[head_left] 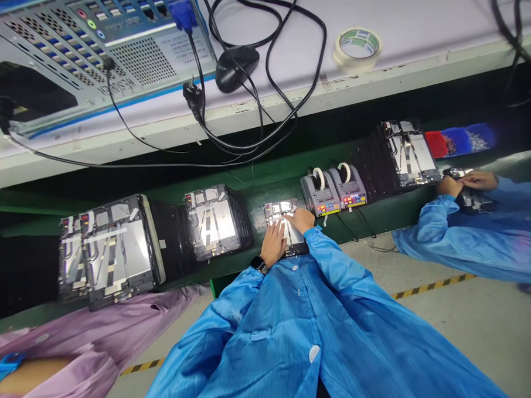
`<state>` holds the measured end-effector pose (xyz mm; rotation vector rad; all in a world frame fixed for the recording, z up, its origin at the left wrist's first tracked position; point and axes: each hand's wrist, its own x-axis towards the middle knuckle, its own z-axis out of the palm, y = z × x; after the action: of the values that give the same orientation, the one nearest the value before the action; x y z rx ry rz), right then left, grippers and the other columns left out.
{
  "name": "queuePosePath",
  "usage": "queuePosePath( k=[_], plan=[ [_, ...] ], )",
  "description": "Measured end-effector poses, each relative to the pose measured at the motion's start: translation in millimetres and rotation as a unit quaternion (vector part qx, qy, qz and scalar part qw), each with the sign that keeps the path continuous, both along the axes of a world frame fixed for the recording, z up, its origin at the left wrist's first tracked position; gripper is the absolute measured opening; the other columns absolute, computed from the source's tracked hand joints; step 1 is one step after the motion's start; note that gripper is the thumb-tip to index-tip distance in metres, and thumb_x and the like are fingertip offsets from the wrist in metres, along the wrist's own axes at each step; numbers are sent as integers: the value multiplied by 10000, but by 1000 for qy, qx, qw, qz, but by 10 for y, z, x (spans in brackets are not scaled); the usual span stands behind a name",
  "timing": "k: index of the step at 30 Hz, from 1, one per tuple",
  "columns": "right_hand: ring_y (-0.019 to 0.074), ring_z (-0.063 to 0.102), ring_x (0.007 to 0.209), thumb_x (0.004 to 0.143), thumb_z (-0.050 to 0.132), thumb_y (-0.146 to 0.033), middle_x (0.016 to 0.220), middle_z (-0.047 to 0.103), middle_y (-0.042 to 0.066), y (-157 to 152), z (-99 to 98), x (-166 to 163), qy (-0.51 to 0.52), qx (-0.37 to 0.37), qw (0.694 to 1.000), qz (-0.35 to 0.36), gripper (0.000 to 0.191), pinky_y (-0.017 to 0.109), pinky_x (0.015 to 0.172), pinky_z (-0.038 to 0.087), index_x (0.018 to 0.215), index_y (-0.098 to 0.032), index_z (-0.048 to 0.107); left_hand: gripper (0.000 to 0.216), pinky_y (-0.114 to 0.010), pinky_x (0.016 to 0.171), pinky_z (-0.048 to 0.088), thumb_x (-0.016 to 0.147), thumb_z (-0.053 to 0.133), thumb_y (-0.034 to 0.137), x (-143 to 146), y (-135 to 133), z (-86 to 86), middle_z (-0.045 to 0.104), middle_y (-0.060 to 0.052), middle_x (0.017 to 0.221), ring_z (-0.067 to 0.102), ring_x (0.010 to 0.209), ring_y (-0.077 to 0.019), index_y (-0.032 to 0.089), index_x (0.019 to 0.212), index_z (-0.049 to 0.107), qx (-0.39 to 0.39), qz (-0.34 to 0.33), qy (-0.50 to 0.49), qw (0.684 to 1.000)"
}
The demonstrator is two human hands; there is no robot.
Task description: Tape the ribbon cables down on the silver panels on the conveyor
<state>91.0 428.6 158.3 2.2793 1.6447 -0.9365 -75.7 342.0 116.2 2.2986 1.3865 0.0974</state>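
Opened tablet [295,240] flat near the surface [259,194] edge

Tablet lies innards up, directly before the wearer's smock [281,334]; close placing presumably keeps it within easy reach of both arms.

Left hand [274,243]: palm down, fingers extended and slightly apart over the tablet's left half, likely steadying it. Wrist, with smartwatch [259,264], comes in from lower left.

Right hand [302,220]: at the upper right part, reaching inward over the tablet; cannot tell whether the fingertips pinch anything. Both elbows out, forearms converging.

Just right, two tape dispensers [321,194] [347,185] side by side, probably set there for short reaches.

Left, a leaning row of similar tablets [214,223], apparently overlapped to save room. Farther right, a co-worker's hands [480,180] beside another row [410,152].
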Motion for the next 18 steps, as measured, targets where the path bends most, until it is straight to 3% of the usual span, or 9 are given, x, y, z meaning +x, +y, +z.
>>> queuePosePath(
  k=[3, 7, 11, 15, 18],
  plan=[
    [309, 715, 1153, 969, 559, -697, 1156, 750, 255, -103, -72, 161, -7, 0, 999, -33, 666, 311, 909, 518, 1172, -90, 743, 642, -588, 1315, 181, 1007, 436, 290, -14, 8, 1, 289, -174, 1714, 199, 1617, -327, 98, 1614, 352, 3, 64, 22, 998],
    [292, 719, 1136, 1033, 474, -622, 1148, 754, 229, -238, -89, 261, -8, -14, 997, -71, 581, 309, 905, 510, 1171, -120, 732, 659, -615, 1314, 148, 1010, 449, 325, 16, -5, 54, 256, -192, 1721, 138, 1625, -361, 74, 1612, 352, 2, 96, 23, 995],
    [250, 678, 1195, 1080, 418, -480, 1265, 718, 171, -519, -136, 307, 29, 50, 995, -81, 460, 288, 979, 475, 1297, -165, 674, 713, -575, 1318, 191, 1015, 477, 347, -57, -62, 75, 231, -179, 1732, 146, 1628, -338, 106, 1651, 266, -9, 125, -12, 992],
    [238, 597, 1300, 999, 575, -368, 1372, 657, 135, -916, -310, 294, 113, 67, 990, -55, 494, 271, 1100, 423, 1453, -175, 592, 802, -402, 1273, 354, 1000, 538, 362, -157, -119, -8, 323, -183, 1698, 334, 1575, -264, 114, 1673, 179, -102, 195, -98, 971],
    [261, 571, 1319, 926, 609, -303, 1389, 634, 134, -1109, -456, 246, 172, 117, 975, -73, 558, 333, 1151, 419, 1467, -167, 595, 864, -384, 1270, 355, 943, 632, 356, -140, -155, -33, 392, -181, 1665, 413, 1533, -268, 115, 1663, 219, -180, 274, -150, 933]
  ],
)
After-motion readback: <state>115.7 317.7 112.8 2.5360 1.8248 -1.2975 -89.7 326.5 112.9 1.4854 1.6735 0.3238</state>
